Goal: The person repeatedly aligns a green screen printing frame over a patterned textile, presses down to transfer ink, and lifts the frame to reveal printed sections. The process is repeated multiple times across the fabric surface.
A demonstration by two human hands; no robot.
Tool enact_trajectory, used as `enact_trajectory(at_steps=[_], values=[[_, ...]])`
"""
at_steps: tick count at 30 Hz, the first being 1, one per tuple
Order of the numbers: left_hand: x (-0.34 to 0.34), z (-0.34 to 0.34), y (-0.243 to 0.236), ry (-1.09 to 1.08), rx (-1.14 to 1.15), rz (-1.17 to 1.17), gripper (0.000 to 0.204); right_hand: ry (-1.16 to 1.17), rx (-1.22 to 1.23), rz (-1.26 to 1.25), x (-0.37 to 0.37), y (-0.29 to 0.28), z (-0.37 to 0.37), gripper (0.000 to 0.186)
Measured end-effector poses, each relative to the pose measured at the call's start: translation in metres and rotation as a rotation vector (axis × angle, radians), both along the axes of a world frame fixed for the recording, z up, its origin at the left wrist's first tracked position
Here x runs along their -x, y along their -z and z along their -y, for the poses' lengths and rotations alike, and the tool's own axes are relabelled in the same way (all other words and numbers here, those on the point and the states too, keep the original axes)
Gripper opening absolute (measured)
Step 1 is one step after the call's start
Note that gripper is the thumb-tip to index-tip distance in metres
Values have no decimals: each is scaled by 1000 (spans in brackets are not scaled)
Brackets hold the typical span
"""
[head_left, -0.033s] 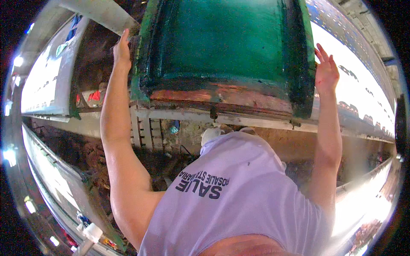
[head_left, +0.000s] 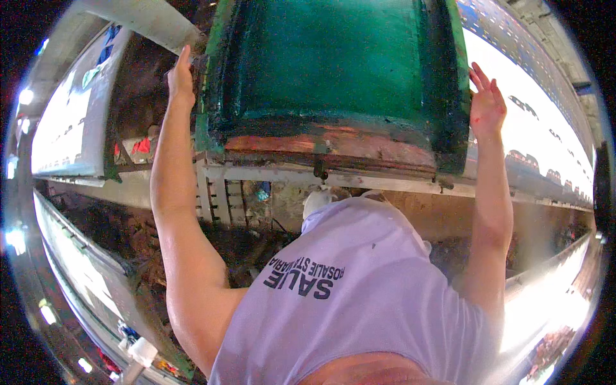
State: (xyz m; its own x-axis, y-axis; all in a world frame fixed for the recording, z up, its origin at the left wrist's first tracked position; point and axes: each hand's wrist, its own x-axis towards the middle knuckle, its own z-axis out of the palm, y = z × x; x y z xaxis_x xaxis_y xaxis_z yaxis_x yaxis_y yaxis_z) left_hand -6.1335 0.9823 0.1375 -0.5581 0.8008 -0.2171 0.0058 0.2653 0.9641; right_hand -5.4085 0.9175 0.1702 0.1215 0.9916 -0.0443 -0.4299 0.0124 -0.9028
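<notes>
- Slightly farther left in the head view than in the earlier frame sat the green screen frame [head_left: 333, 70] and the right hand [head_left: 489, 110]; the left hand [head_left: 181, 80] had barely moved.
- Raised, with its front edge toward the wearer, the green screen frame stood between the two hands and served as landmark.
- Left hand: close beside the frame's left side, one digit pointing up; the other fingers were largely hidden, so their grip could not be told.
- Right hand: at the frame's right edge, palm showing, fingers loosely spread and visibly closed on nothing; whether they touched the edge could not be told.
- Around the frame: a pale beam [head_left: 144, 22] at its upper left, a bright white panel [head_left: 507, 83] to its right, a red cloth [head_left: 141, 145] to its left and the wearer's lilac shirt [head_left: 385, 276] below it.
</notes>
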Motion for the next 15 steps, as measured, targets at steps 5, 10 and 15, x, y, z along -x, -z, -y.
enact_trajectory(at_steps=[5,10,15], values=[[5,-4,8,-11,-25,73,72,53,62,-45,34,36,-8,68],[30,-6,33,-75,-69,-112,62,114,129,-59,56,50,-7,76],[6,12,33,-72,-34,-21,59,140,127,-32,44,67,1,81]])
